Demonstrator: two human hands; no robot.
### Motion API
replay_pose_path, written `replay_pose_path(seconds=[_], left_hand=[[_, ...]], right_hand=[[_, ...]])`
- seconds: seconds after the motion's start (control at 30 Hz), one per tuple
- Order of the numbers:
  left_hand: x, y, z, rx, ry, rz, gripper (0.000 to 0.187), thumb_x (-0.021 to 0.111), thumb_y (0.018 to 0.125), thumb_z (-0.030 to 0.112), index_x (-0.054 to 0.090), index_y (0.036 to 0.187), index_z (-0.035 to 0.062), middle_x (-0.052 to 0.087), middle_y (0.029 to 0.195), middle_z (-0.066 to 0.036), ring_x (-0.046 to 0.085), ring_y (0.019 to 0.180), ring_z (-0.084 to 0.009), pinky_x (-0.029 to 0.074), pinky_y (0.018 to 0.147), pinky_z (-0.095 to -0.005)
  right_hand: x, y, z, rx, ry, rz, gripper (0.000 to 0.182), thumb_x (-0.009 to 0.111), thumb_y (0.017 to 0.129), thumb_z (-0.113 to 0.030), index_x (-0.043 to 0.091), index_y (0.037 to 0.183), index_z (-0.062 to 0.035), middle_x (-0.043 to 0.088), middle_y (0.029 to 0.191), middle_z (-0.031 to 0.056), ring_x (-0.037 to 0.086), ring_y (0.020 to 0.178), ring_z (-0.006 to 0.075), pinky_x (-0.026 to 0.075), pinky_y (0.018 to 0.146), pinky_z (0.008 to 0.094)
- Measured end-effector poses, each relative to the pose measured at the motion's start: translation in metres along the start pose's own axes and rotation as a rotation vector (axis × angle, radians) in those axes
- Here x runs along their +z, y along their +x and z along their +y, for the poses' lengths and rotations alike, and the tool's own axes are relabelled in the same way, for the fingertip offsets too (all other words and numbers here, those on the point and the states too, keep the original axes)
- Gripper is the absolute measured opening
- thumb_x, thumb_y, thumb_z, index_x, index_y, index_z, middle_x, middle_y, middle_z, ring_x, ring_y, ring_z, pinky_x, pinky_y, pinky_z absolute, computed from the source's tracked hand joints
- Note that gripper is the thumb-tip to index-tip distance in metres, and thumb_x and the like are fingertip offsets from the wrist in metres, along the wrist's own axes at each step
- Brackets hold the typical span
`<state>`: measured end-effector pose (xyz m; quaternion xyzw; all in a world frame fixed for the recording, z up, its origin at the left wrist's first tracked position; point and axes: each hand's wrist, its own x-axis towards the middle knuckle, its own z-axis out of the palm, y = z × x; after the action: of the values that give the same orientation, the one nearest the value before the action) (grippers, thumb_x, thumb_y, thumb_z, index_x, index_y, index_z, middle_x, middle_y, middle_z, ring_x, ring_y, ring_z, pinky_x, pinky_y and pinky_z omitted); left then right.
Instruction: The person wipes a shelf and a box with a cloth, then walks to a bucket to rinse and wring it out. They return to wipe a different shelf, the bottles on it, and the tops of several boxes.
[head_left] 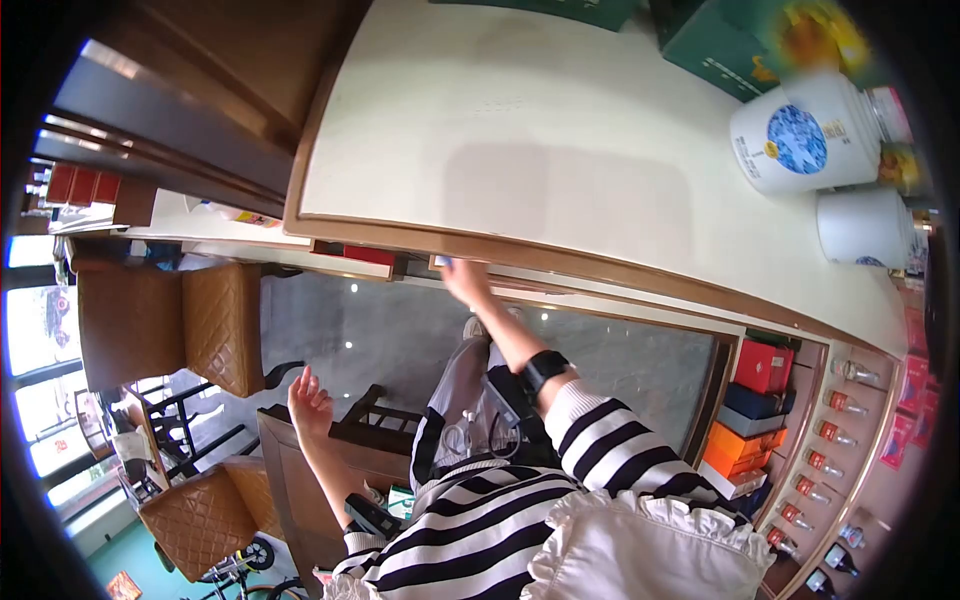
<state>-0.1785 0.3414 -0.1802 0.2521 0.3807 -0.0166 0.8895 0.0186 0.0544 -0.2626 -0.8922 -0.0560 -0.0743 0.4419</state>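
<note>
My right hand (pixel 464 281) reaches to the edge of the shelf under the pale, wood-edged counter (pixel 400 130). Its fingers look curled together at a small white and bluish thing (pixel 443 261), too small and blurred to name. Part of those fingers is hidden by the angle. My left hand (pixel 311 402) is held out to the left with bent fingers apart and nothing in it. It hovers near the corner of a dark wooden cabinet (pixel 300 470). A red box (pixel 368 258) lies on the under-counter shelf, left of my right hand.
White tubs (pixel 800 135) and green boxes (pixel 720 45) stand on the counter's right side. Stacked boxes (pixel 745 440) and a row of bottles (pixel 825 463) fill shelves at right. Brown padded chairs (pixel 220 325) and a wheeled item (pixel 255 555) are at left. Grey floor (pixel 620 350) lies below the counter.
</note>
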Motion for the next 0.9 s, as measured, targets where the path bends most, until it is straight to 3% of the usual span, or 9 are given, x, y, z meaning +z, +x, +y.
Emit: replay_pose_path(seconds=[0.07, 0.17, 0.23, 0.3, 0.37, 0.43, 0.5, 0.63, 0.9], left_hand=[[-0.002, -0.004, 0.007, 0.013, -0.015, 0.012, 0.026, 0.044, 0.078, 0.023, 0.052, 0.098, 0.0085, 0.057, 0.071, -0.001, 0.031, 0.038, -0.0055, 0.025, 0.034, -0.0167], [-0.004, 0.01, 0.014, 0.038, 0.052, -0.033, 0.026, 0.044, 0.078, 0.024, 0.052, 0.097, 0.009, 0.057, 0.072, -0.001, 0.032, 0.04, -0.0058, 0.025, 0.035, -0.0167], [0.02, 0.02, 0.011, 0.047, 0.109, -0.009, 0.025, 0.045, 0.078, 0.024, 0.052, 0.097, 0.0085, 0.057, 0.075, 0.0, 0.034, 0.042, -0.0052, 0.026, 0.036, -0.0168], [0.047, 0.038, 0.003, 0.037, 0.096, -0.01, 0.021, 0.043, 0.08, 0.023, 0.054, 0.09, 0.0081, 0.057, 0.069, 0.0, 0.031, 0.038, -0.005, 0.024, 0.033, -0.0166], [0.056, 0.063, 0.0, -0.047, 0.127, -0.134, 0.019, 0.043, 0.08, 0.024, 0.054, 0.083, 0.0085, 0.053, 0.059, 0.001, 0.028, 0.035, -0.0049, 0.021, 0.032, -0.0168], [0.072, 0.083, -0.008, -0.133, 0.152, -0.257, 0.019, 0.042, 0.081, 0.024, 0.054, 0.077, 0.0089, 0.049, 0.05, 0.002, 0.024, 0.032, -0.0047, 0.019, 0.03, -0.017], [0.094, 0.096, -0.014, -0.238, 0.16, -0.435, 0.024, 0.042, 0.082, 0.025, 0.049, 0.063, 0.0108, 0.031, 0.037, 0.005, 0.018, 0.028, -0.0045, 0.015, 0.028, -0.0181], [0.137, 0.1, -0.017, -0.167, 0.261, -0.286, 0.033, 0.041, 0.083, 0.026, 0.042, 0.053, 0.0128, 0.022, 0.035, 0.005, 0.018, 0.027, -0.0043, 0.016, 0.027, -0.019], [0.121, 0.116, 0.0, -0.166, 0.13, -0.365, 0.034, 0.038, 0.083, 0.024, 0.038, 0.051, 0.0119, 0.022, 0.034, 0.004, 0.017, 0.027, -0.0055, 0.016, 0.027, -0.0201]], right_hand=[[-0.001, 0.005, 0.0, -0.131, -0.035, 0.056, 0.019, 0.051, 0.067, -0.013, 0.054, 0.08, 0.0001, 0.054, 0.068, 0.019, 0.053, 0.063, 0.0332, 0.042, 0.059, 0.0389], [-0.027, 0.014, 0.055, 0.359, 0.379, -0.827, 0.039, 0.052, 0.062, -0.014, 0.054, 0.101, -0.0086, 0.057, 0.08, 0.0119, 0.053, 0.073, 0.0191, 0.041, 0.065, 0.0289], [-0.102, 0.018, 0.046, 0.185, 0.45, -1.169, 0.049, 0.052, 0.056, -0.009, 0.053, 0.105, -0.0101, 0.056, 0.083, 0.008, 0.05, 0.076, 0.0142, 0.04, 0.068, 0.0242], [-0.147, -0.014, 0.067, 0.47, 0.504, -1.25, 0.049, 0.051, 0.052, -0.006, 0.055, 0.101, -0.0084, 0.056, 0.083, 0.0075, 0.049, 0.075, 0.0143, 0.039, 0.067, 0.0219], [-0.188, -0.058, 0.094, 0.567, 0.524, -1.008, 0.046, 0.051, 0.053, -0.006, 0.056, 0.098, -0.0072, 0.055, 0.084, 0.0079, 0.049, 0.076, 0.0138, 0.039, 0.07, 0.023], [-0.233, -0.13, 0.129, -0.063, 0.323, -0.519, 0.037, 0.05, 0.059, -0.008, 0.056, 0.096, -0.0071, 0.056, 0.089, 0.0078, 0.052, 0.077, 0.0162, 0.042, 0.066, 0.0267], [-0.25, -0.168, 0.116, 1.079, 1.154, -0.029, 0.026, 0.048, 0.063, -0.009, 0.056, 0.087, -0.005, 0.056, 0.083, 0.0073, 0.053, 0.07, 0.0161, 0.043, 0.061, 0.0263], [-0.277, -0.213, 0.122, 0.958, 1.09, 0.832, 0.025, 0.044, 0.069, -0.015, 0.051, 0.09, -0.003, 0.055, 0.078, 0.0062, 0.055, 0.073, 0.0172, 0.046, 0.065, 0.0278], [-0.267, -0.222, 0.124, 0.757, 1.51, 1.152, 0.026, 0.039, 0.071, -0.018, 0.055, 0.085, -0.0024, 0.057, 0.084, 0.0097, 0.055, 0.079, 0.0228, 0.045, 0.073, 0.0345]])
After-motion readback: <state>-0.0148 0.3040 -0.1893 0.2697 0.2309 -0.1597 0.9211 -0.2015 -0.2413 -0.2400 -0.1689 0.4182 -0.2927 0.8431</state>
